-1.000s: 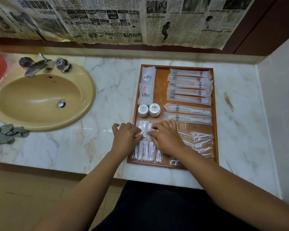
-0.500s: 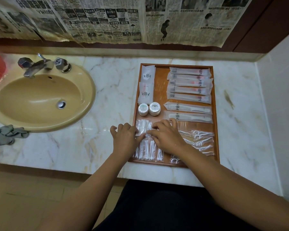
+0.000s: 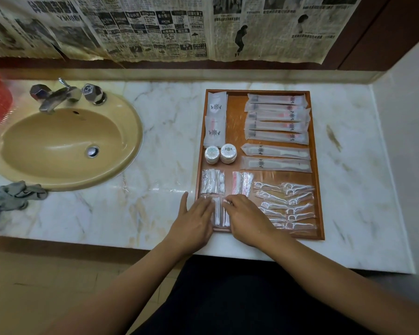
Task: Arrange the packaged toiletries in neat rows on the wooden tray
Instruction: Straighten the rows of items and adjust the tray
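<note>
Hands have slid back toward the near left corner of the wooden tray [image 3: 315, 165] on the tabletop [image 3: 160, 153]. We see the left hand [image 3: 194, 221] and right hand [image 3: 246, 220] flat, fingers loosely spread, pressing swab packets [image 3: 218, 212] between them. Two cotton packets [image 3: 213, 181] farther up the tray now sit uncovered, so that row looks settled

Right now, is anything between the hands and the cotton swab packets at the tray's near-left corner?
Nothing visible. The left hand and right hand both lie flat on the cotton swab packets in the near-left corner of the wooden tray, fingers spread, one on each side. The floss picks lie apart, to the right.
</note>
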A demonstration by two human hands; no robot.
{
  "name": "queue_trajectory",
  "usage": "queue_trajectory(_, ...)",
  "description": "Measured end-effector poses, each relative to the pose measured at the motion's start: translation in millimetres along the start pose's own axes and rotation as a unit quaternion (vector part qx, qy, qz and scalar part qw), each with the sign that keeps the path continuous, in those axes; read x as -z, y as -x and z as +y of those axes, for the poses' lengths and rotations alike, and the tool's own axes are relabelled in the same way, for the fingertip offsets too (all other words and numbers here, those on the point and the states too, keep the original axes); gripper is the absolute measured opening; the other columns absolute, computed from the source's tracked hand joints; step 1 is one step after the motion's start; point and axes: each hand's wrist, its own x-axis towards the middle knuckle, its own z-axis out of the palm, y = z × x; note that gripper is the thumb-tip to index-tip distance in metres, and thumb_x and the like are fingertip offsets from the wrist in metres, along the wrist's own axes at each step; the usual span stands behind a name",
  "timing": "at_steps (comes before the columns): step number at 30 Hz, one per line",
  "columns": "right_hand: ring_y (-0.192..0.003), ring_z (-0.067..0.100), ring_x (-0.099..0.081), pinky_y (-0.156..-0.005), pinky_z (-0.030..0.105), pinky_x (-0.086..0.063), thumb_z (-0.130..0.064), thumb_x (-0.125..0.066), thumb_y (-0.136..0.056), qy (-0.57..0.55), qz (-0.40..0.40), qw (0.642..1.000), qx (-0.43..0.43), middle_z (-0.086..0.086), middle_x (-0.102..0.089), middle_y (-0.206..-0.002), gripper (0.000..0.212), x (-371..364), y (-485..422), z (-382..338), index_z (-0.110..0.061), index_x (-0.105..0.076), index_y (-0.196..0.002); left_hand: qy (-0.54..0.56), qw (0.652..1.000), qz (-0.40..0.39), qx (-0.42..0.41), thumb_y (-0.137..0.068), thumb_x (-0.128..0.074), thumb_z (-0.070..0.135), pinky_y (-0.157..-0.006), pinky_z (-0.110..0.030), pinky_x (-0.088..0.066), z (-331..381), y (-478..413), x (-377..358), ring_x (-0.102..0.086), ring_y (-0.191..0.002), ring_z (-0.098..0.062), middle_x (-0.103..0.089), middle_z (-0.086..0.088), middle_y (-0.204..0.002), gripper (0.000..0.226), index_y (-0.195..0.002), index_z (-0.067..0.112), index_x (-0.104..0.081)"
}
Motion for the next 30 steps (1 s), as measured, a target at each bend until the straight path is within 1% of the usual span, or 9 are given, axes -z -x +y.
queue_trajectory(6, -0.123, 0.036, -0.049, -0.103, 0.045, -0.047, -0.005, -0.057, -0.084, 0.009, -0.014, 1.0, 0.006, 0.017, -0.055, -0.136, 0.042, 3, 0, -3, -0.004, -0.066, -0.125, -0.001, 0.999, 0.04, -0.011, -0.093, -0.041, 0.031, -0.12, -0.066, -0.005, -1, 1, 4, -0.059, -0.126, -0.025, -0.063, -0.009, -0.133, 0.05, -0.131, 0.01, -0.064)
queue_trajectory(10, -0.113, 0.032, -0.052, -0.092, 0.042, -0.052, -0.013, -0.065, -0.083, 0.008, 0.023, 1.0, -0.005, 0.01, -0.059, -0.124, 0.038, 8, -1, -2, -0.015, -0.072, -0.121, 0.011, 0.998, 0.061, -0.027, -0.094, -0.048, 0.033, -0.117, -0.069, -0.014, -4, -2, 8, -0.056, -0.128, -0.028, -0.062, -0.01, -0.134, 0.042, -0.131, 0.02, -0.064)
queue_trajectory(13, -0.11, 0.033, -0.052, -0.089, 0.045, -0.052, -0.017, -0.062, -0.087, 0.016, 0.0, 1.0, 0.003, 0.01, -0.059, -0.12, 0.029, 7, 0, -2, -0.014, -0.076, -0.113, 0.019, 0.997, 0.059, -0.045, -0.097, -0.052, 0.038, -0.116, -0.071, -0.016, -10, -2, 4, -0.058, -0.125, -0.027, -0.065, -0.008, -0.129, 0.032, -0.119, 0.026, -0.071)
queue_trajectory(18, -0.108, 0.031, -0.05, -0.087, 0.047, -0.051, -0.019, -0.06, -0.088, 0.008, 0.005, 1.0, -0.006, 0.009, -0.057, -0.118, 0.027, -1, 2, -2, -0.014, -0.075, -0.109, 0.025, 0.996, 0.069, -0.058, -0.098, -0.053, 0.039, -0.116, -0.07, -0.017, -16, -1, -4, -0.059, -0.123, -0.027, -0.065, -0.008, -0.127, 0.031, -0.117, 0.025, -0.073)
queue_trajectory(22, -0.108, 0.03, -0.053, -0.086, 0.045, -0.052, -0.017, -0.063, -0.089, -0.02, 0.041, 0.999, 0.002, 0.007, -0.059, -0.116, 0.024, 1, 5, 1, -0.014, -0.075, -0.11, 0.041, 0.994, 0.075, -0.066, -0.099, -0.052, 0.037, -0.116, -0.069, -0.019, -18, -1, -2, -0.055, -0.129, -0.028, -0.063, -0.009, -0.131, 0.03, -0.118, 0.024, -0.072)
queue_trajectory(24, -0.108, 0.028, -0.054, -0.086, 0.043, -0.052, -0.016, -0.064, -0.09, -0.035, 0.077, 0.996, 0.003, 0.005, -0.06, -0.116, 0.023, 6, 7, 2, -0.015, -0.074, -0.11, 0.072, 0.992, 0.086, -0.056, -0.1, -0.05, 0.035, -0.116, -0.066, -0.022, -19, -1, 3, -0.049, -0.137, -0.029, -0.057, -0.009, -0.139, 0.033, -0.124, 0.021, -0.068)
queue_trajectory(27, -0.12, 0.027, -0.051, -0.098, 0.049, -0.048, -0.023, -0.063, -0.093, -0.036, 0.142, 0.989, -0.032, 0.006, -0.058, -0.126, 0.027, 18, 17, 12, -0.017, -0.071, -0.118, 0.131, 0.989, 0.066, 0.022, -0.101, -0.047, 0.039, -0.121, -0.058, -0.021, -25, -1, 7, -0.026, -0.152, -0.029, -0.039, -0.01, -0.157, 0.053, -0.148, 0.016, -0.046)
queue_trajectory(29, -0.14, 0.028, -0.039, -0.12, 0.054, -0.029, -0.032, -0.058, -0.098, -0.014, 0.158, 0.98, -0.118, 0.007, -0.048, -0.146, 0.04, 26, 30, 28, -0.021, -0.059, -0.137, 0.133, 0.986, 0.039, 0.094, -0.103, -0.039, 0.046, -0.126, -0.052, -0.011, -34, 0, 3, -0.008, -0.157, -0.028, -0.019, -0.011, -0.167, 0.064, -0.159, 0.016, -0.027)
queue_trajectory(30, -0.148, 0.028, -0.03, -0.125, 0.053, -0.017, -0.035, -0.055, -0.1, 0.0, 0.164, 0.972, -0.171, 0.006, -0.04, -0.155, 0.047, 31, 38, 39, -0.023, -0.051, -0.145, 0.129, 0.984, 0.025, 0.124, -0.104, -0.034, 0.049, -0.127, -0.051, -0.007, -40, 1, 0, -0.001, -0.157, -0.027, -0.011, -0.01, -0.169, 0.067, -0.161, 0.016, -0.021)
